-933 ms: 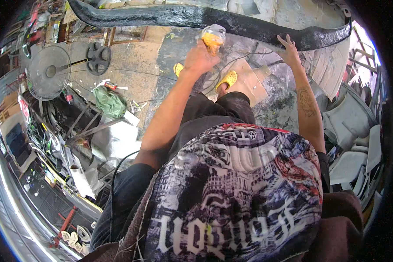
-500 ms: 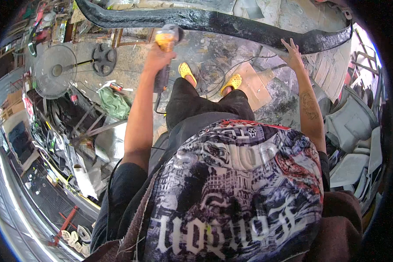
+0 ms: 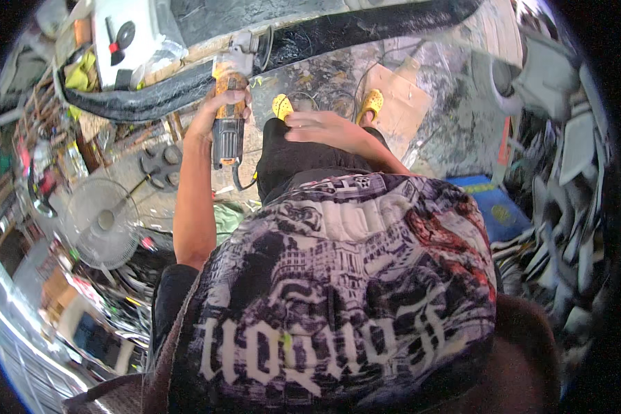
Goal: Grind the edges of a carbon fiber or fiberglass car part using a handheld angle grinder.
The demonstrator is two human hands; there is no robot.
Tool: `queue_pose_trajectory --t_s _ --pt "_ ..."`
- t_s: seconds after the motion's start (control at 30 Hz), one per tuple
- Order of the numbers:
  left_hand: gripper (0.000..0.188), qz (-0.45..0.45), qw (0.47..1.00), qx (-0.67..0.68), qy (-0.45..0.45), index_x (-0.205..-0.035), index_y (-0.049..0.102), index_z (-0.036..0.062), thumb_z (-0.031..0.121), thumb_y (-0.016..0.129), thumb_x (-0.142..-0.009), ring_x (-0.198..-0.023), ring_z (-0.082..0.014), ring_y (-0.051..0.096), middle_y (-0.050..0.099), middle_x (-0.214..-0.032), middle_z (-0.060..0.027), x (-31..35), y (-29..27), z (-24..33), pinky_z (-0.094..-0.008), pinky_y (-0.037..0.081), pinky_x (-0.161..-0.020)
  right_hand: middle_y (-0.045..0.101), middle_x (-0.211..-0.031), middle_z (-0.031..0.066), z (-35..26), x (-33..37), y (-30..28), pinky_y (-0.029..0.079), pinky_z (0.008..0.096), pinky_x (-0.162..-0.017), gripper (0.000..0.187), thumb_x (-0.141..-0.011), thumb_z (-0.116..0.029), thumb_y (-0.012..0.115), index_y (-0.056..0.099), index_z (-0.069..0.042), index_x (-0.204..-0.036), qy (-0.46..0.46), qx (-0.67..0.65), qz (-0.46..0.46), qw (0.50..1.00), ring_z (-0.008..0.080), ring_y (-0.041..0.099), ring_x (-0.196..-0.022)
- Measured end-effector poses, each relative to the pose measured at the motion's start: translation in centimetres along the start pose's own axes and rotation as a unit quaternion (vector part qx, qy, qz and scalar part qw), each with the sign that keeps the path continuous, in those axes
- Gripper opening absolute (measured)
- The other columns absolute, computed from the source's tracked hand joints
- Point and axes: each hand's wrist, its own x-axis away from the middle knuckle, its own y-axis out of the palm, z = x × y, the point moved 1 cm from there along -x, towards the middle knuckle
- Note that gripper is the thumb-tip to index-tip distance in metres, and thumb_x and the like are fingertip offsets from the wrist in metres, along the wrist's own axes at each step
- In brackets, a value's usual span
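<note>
My left hand [image 3: 214, 114] is wrapped round the body of a yellow and black angle grinder [image 3: 228, 141]. The grinder's head and disc point away from me, in front of a long black curved panel [image 3: 366, 31] that looks like a car bumper. Whether the disc touches the panel I cannot tell. A cord runs from the grinder's near end. My right hand [image 3: 324, 130] is over my thighs, near my left yellow clog [image 3: 282, 106]. Its fingers are stretched out, slightly blurred, with nothing in them.
A standing fan [image 3: 103, 221] with a dark base [image 3: 160, 168] lies at the left among clutter. Flat cardboard [image 3: 397, 100] is on the floor by my right foot. Grey plastic parts are heaped at the right, beside a blue flat item [image 3: 490, 207]. A pale board [image 3: 127, 41] is beyond the panel.
My right hand has left the panel's right end and come in over my thighs. The grinder in my left hand now sits lower and more leftward in view. The whole view has turned leftward.
</note>
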Motion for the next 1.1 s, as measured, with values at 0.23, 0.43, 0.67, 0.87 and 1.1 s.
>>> queue_pose_trajectory --t_s 0.23,0.43,0.67,0.87,1.1 --pt "0.046 -0.101 0.993 0.027 -0.053 -0.109 0.058 0.0001 0.027 0.072 -0.075 -0.071 -0.0197 0.062 0.063 -0.09 -0.0104 -4.9 2.0 2.6 -0.0326 0.053 -0.066 0.063 -0.12 0.011 -6.9 -6.2 6.4 0.047 0.0347 -0.097 0.059 -0.086 -0.034 0.075 0.053 0.0 -0.129 -0.041 -0.364 0.061 0.929 0.0176 0.061 -0.11" --pt "0.05 -0.029 0.981 -0.194 -0.007 -0.112 0.059 0.0008 0.03 0.076 -0.076 -0.07 -0.0176 0.062 0.063 -0.089 -0.0072 -4.7 4.2 6.0 -0.0305 0.053 -0.063 0.069 -0.097 0.0027 -7.2 -7.3 6.9 0.051 0.032 -0.08 0.043 -0.084 -0.033 0.078 0.065 -0.003 -0.112 -0.153 -0.343 0.128 0.918 0.0128 0.064 -0.089" --pt "0.048 -0.016 0.896 -0.443 0.009 -0.103 0.066 -0.0011 0.032 0.08 -0.072 -0.069 -0.0155 0.063 0.067 -0.084 -0.0078 -5.8 4.0 8.3 -0.0295 0.052 -0.064 0.069 -0.098 0.0057 -7.7 -8.0 7.9 0.048 0.0325 -0.084 0.044 -0.087 -0.04 0.073 0.068 -0.002 -0.109 -0.206 -0.357 0.143 0.9 0.0147 0.062 -0.089" --pt "0.046 -0.051 0.885 -0.448 -0.113 -0.106 0.067 -0.0002 0.028 0.077 -0.072 -0.07 -0.0156 0.063 0.067 -0.087 -0.0084 -7.3 2.2 7.6 -0.0303 0.051 -0.062 0.064 -0.117 0.0138 -4.2 -6.8 7.0 0.047 0.0366 -0.096 0.076 -0.082 -0.057 0.071 0.059 0.004 -0.126 -0.144 -0.132 0.013 0.981 0.0254 0.062 -0.108" --pt "0.041 -0.152 0.813 -0.554 -0.095 -0.103 0.071 0.0024 0.036 0.066 -0.079 -0.082 -0.0157 0.062 0.069 -0.092 -0.0077 -10.4 2.4 7.8 -0.03 0.047 -0.082 0.063 -0.121 0.017 -5.9 -9.2 7.0 0.049 0.0381 -0.099 0.064 -0.092 -0.044 0.067 0.052 0.01 -0.122 -0.053 -0.442 0.032 0.895 0.0228 0.063 -0.109"
